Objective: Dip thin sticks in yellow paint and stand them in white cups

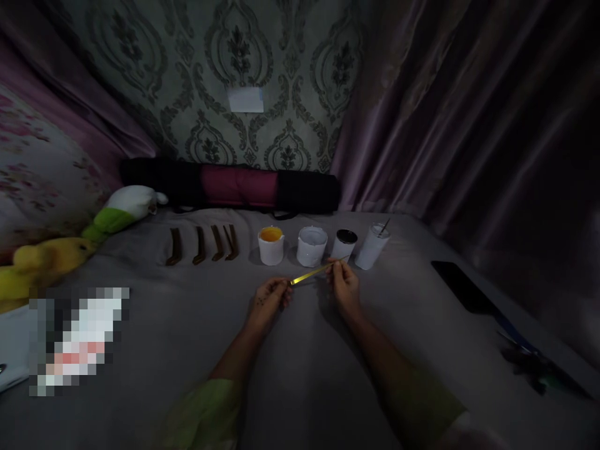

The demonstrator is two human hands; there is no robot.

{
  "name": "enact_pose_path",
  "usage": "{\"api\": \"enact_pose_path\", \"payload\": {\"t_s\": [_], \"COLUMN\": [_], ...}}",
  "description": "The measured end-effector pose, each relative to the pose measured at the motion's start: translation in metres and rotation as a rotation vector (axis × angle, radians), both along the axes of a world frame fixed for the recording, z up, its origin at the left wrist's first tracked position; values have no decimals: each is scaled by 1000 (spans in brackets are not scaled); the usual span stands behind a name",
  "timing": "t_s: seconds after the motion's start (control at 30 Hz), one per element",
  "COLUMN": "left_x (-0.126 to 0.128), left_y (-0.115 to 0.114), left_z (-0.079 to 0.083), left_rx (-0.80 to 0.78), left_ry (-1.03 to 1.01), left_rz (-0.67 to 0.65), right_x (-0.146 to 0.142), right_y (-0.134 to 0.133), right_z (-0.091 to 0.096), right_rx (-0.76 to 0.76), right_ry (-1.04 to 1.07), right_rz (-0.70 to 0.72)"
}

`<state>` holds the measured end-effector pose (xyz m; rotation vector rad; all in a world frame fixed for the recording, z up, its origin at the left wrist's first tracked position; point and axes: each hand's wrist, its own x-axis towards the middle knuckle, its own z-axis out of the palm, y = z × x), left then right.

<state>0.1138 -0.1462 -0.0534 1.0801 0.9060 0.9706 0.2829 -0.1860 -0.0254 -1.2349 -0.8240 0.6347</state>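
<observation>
My left hand (272, 299) and my right hand (344, 284) hold a thin yellow stick (312, 274) between them, one at each end, just above a grey bed sheet (300, 362). Both hands are closed in a pinch on it. Right behind the stick stands a row of white cups: one with yellow paint (270, 245), one white (312, 245), one with a black top (345, 244), and one tall cup (372, 245) with a thin tool standing in it.
Several dark brown curved pieces (202, 244) lie in a row at the left of the cups. A black and maroon roll (234, 186) lies against the wall. Plush toys (70, 247) sit at the left. A dark phone (462, 287) and dark tools (529, 359) lie at the right.
</observation>
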Motion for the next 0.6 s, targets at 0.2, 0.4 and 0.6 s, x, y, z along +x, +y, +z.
{"api": "enact_pose_path", "payload": {"t_s": [0.2,0.4,0.6], "left_x": [0,1,1], "left_y": [-1,-1,1], "left_z": [3,2,0], "left_rx": [-28,-55,-112], "left_ry": [-65,-63,-74], "left_rz": [26,49,59], "right_x": [10,19,22], "right_y": [1,1,-2], "right_z": [6,8,12], "right_rx": [41,80,79], "right_ry": [-10,2,2], "right_rz": [-72,-107,-115]}}
